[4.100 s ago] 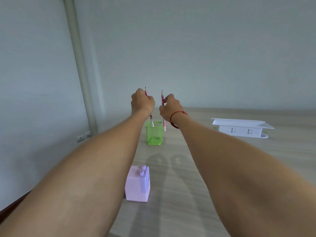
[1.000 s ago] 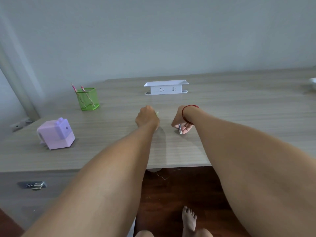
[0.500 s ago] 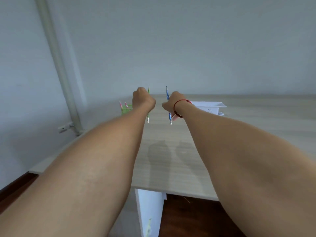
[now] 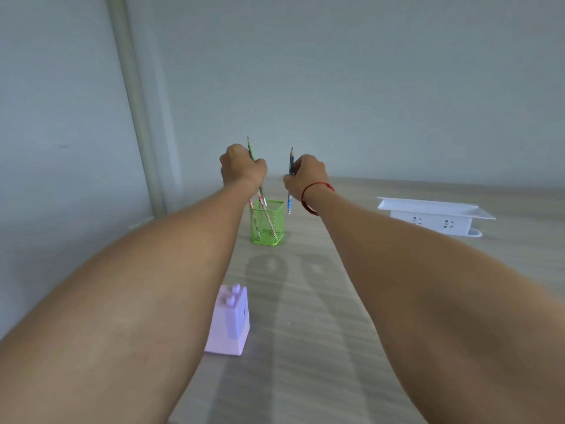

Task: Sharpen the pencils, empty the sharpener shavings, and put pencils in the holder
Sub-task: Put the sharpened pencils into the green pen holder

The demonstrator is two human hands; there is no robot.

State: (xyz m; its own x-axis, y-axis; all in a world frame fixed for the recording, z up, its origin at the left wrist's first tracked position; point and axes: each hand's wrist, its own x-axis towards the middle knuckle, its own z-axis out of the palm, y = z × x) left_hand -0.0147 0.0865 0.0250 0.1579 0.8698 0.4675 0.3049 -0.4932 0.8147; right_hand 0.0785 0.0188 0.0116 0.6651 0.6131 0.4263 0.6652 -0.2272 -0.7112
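Note:
My left hand (image 4: pixel 242 167) is closed around a green pencil (image 4: pixel 251 147), tip up, just above the green mesh holder (image 4: pixel 267 223). Two pink pencils (image 4: pixel 270 221) lean inside the holder. My right hand (image 4: pixel 305 175), with a red cord at the wrist, grips a blue pencil (image 4: pixel 291 160) upright, to the right of the holder and above its rim. The lilac pencil sharpener (image 4: pixel 230 324) stands on the desk nearer to me, under my left forearm.
A white power strip box (image 4: pixel 434 217) sits at the right on the wooden desk (image 4: pixel 321 347). A wall with a vertical pipe (image 4: pixel 134 102) rises at the left, close behind the holder.
Both hands picked pencils up off the desk and have carried them left to the green holder. My view has swung left, so the holder and sharpener are now in the centre.

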